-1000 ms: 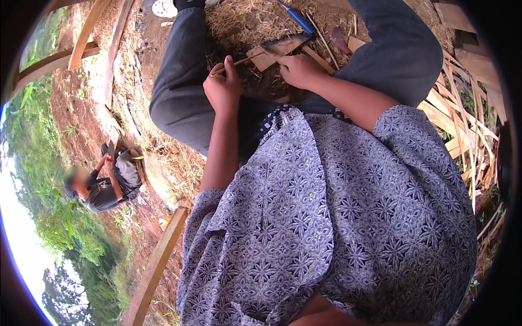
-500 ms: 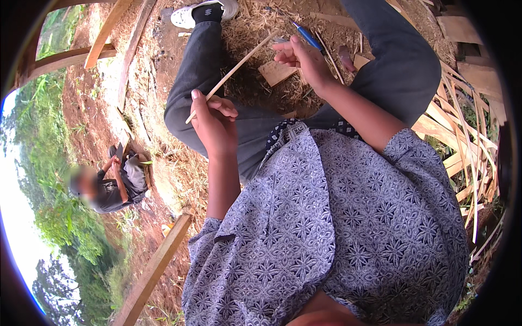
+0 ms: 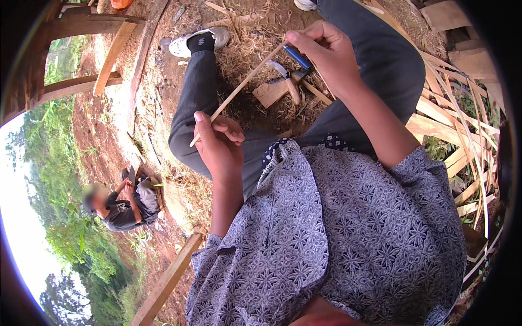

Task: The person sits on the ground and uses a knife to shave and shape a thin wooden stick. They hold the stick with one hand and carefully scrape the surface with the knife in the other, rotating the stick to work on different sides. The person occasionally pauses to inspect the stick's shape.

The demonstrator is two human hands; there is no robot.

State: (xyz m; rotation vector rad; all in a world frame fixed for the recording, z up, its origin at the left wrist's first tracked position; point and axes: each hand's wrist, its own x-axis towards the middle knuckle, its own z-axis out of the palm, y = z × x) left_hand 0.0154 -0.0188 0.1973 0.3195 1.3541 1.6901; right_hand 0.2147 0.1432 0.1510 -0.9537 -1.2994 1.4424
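- Compared with half a second ago, now reaches with the right hand (image 3: 333, 57) to the far end of the thin stick (image 3: 244, 82), instead of showing loose, parted fingers beside it.
- Shows also the curved knife (image 3: 293, 91) in clear sight below that hand, and only partly before.
- With the right hand, pinches the stick's far tip between thumb and curled fingers.
- With the left hand (image 3: 220, 138), holds the same stick close to its near end, under the thumb, with fingers half curled and not fully closed; leaves a short piece standing out past the thumb.
- Carries the stick slantwise in the air, from lower left to upper right, over the ground between the bent legs (image 3: 193, 103).
- Has below, on the ground, a flat wood block (image 3: 269, 95), with the knife at its right edge and a blue-handled tool (image 3: 297, 57) near.
- Shows around these many pale shavings (image 3: 255, 32); at far right, a heap of split strips (image 3: 457, 119); at left, well apart, another person (image 3: 128, 214), seated.
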